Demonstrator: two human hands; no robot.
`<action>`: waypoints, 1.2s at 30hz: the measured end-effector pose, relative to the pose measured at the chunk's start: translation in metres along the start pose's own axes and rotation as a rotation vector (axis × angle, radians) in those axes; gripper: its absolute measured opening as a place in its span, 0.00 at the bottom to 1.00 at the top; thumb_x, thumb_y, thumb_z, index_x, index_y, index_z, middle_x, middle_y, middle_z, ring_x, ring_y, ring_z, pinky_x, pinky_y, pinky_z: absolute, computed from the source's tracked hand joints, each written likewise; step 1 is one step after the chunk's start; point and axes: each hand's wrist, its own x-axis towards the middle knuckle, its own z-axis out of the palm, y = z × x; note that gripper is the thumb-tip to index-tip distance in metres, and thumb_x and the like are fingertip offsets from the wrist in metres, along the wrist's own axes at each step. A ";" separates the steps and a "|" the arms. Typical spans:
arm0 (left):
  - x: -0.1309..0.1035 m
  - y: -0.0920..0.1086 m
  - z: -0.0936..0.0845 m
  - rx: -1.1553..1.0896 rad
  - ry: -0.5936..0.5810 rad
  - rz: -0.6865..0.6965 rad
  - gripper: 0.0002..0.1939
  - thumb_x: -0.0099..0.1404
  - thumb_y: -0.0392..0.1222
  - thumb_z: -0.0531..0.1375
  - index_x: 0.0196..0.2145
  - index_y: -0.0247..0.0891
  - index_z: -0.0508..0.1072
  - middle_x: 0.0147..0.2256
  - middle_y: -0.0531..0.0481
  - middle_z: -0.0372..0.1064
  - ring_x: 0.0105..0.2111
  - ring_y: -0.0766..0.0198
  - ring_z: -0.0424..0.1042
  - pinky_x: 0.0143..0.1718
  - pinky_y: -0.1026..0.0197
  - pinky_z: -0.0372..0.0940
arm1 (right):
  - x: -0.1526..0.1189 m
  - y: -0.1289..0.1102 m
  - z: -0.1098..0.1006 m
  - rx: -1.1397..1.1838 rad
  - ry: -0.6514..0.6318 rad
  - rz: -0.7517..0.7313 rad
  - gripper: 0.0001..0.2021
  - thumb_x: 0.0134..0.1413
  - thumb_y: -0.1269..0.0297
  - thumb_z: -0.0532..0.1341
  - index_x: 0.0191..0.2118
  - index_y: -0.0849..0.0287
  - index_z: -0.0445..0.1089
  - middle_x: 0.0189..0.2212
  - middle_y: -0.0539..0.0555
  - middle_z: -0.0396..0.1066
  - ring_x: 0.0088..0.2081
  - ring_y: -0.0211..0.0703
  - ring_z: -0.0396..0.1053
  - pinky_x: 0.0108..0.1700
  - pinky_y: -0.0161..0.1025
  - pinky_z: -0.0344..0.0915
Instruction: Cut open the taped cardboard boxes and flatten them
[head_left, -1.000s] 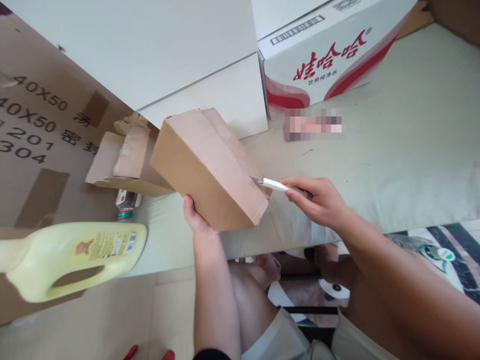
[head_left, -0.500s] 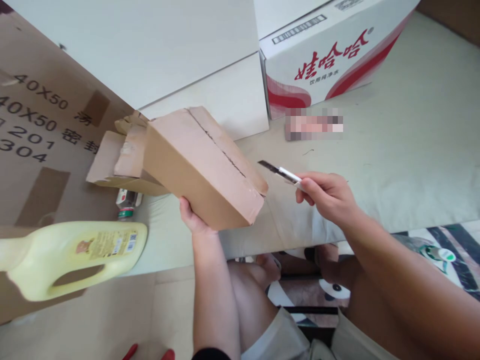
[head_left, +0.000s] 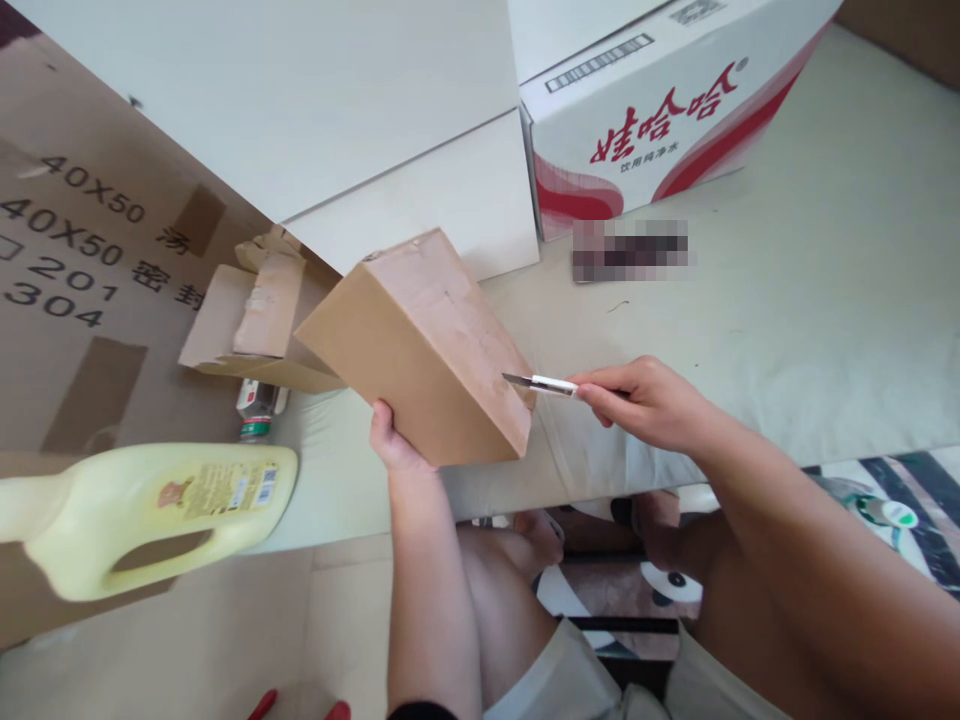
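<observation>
A brown cardboard box (head_left: pixel 405 370) is tilted in the middle of the view, with my left hand (head_left: pixel 399 442) gripping its lower left side. The thumb shows on the near face; the other fingers are hidden behind the box. My right hand (head_left: pixel 637 400) pinches a white utility knife (head_left: pixel 553 386) whose dark blade points left. The blade tip is at the taped face near the box's right end; whether it touches the cardboard is unclear.
An open small carton (head_left: pixel 262 310) and a bottle (head_left: pixel 256 410) are left of the box. A yellow jug (head_left: pixel 165 510) lies nearer. White cartons (head_left: pixel 420 190) and a red-and-white box (head_left: pixel 660 120) stand behind. A pixelated item (head_left: pixel 630 252) lies before them.
The box has turned, showing more of its brown side and less of the seam face. My right hand has moved left and slightly down, bringing the blade to the box.
</observation>
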 end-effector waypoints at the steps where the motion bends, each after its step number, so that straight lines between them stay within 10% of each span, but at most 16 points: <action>1: -0.001 0.000 -0.002 0.000 -0.003 -0.004 0.29 0.50 0.67 0.69 0.43 0.47 0.80 0.43 0.51 0.81 0.50 0.50 0.77 0.50 0.51 0.72 | 0.000 0.000 -0.002 0.008 -0.027 0.009 0.21 0.64 0.51 0.54 0.35 0.59 0.79 0.17 0.47 0.63 0.18 0.33 0.54 0.22 0.34 0.51; 13: 0.001 0.005 0.016 -0.051 0.032 0.018 0.29 0.55 0.67 0.66 0.46 0.46 0.79 0.48 0.49 0.80 0.52 0.50 0.75 0.50 0.51 0.73 | -0.006 0.005 -0.014 0.019 -0.113 0.056 0.22 0.64 0.49 0.54 0.34 0.58 0.79 0.18 0.48 0.64 0.20 0.35 0.57 0.23 0.35 0.54; 17: 0.005 0.010 0.016 -0.092 0.031 0.021 0.29 0.59 0.68 0.62 0.50 0.46 0.77 0.49 0.48 0.79 0.53 0.50 0.75 0.52 0.50 0.72 | -0.001 0.021 -0.013 -0.100 0.171 0.101 0.21 0.64 0.51 0.54 0.31 0.57 0.78 0.19 0.49 0.68 0.19 0.36 0.60 0.24 0.37 0.56; 21: 0.006 0.003 0.010 -0.075 0.018 -0.142 0.31 0.56 0.66 0.66 0.51 0.45 0.76 0.46 0.49 0.79 0.45 0.54 0.77 0.47 0.52 0.73 | 0.009 0.045 -0.002 -0.365 0.408 0.215 0.17 0.62 0.60 0.56 0.49 0.54 0.79 0.36 0.56 0.80 0.30 0.48 0.74 0.31 0.42 0.67; 26: 0.004 0.000 0.016 -0.052 -0.005 -0.257 0.29 0.55 0.64 0.68 0.49 0.45 0.77 0.44 0.48 0.79 0.41 0.55 0.79 0.45 0.52 0.73 | 0.010 0.047 0.011 -0.322 0.339 -0.088 0.19 0.61 0.60 0.59 0.56 0.56 0.75 0.57 0.63 0.73 0.57 0.60 0.72 0.59 0.60 0.69; 36: -0.002 0.005 0.023 -0.047 -0.008 -0.199 0.26 0.56 0.64 0.64 0.42 0.42 0.80 0.46 0.44 0.80 0.46 0.52 0.78 0.42 0.56 0.72 | 0.005 0.030 0.021 -0.132 0.234 -0.328 0.29 0.62 0.55 0.63 0.67 0.53 0.64 0.66 0.64 0.64 0.67 0.59 0.63 0.66 0.60 0.63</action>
